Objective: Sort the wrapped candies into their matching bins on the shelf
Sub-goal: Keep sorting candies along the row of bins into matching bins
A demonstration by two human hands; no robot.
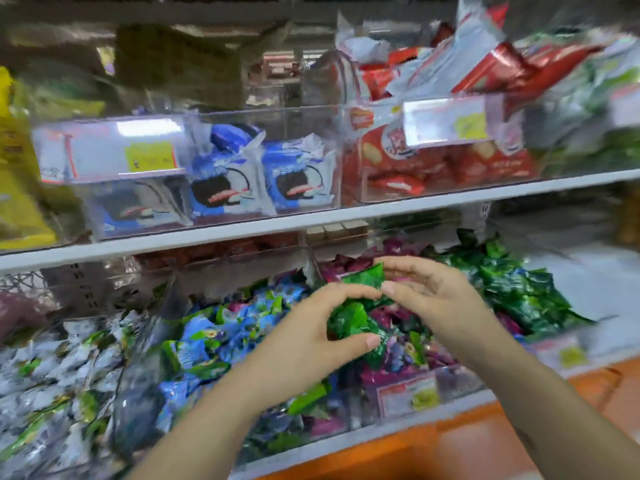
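Note:
My left hand [311, 334] curls around a bunch of green wrapped candies [349, 320], thumb below and fingers above. My right hand [426, 292] meets it from the right and pinches a green wrapped candy [365, 277] at the top of the bunch. Both hands hover over the clear bin of purple candies [398, 368] on the lower shelf. A bin of blue candies [221, 334] lies to the left, a heap of green candies [519, 289] to the right, and white-and-green candies [52, 375] at far left. The frame is motion-blurred.
The upper shelf [311, 220] carries clear bins of blue-and-white cookie packs [256, 181] and red snack packs [433, 161], each with a price label. Yellow packs [17, 188] stand at far left. An orange ledge [485, 441] runs along the front below the bins.

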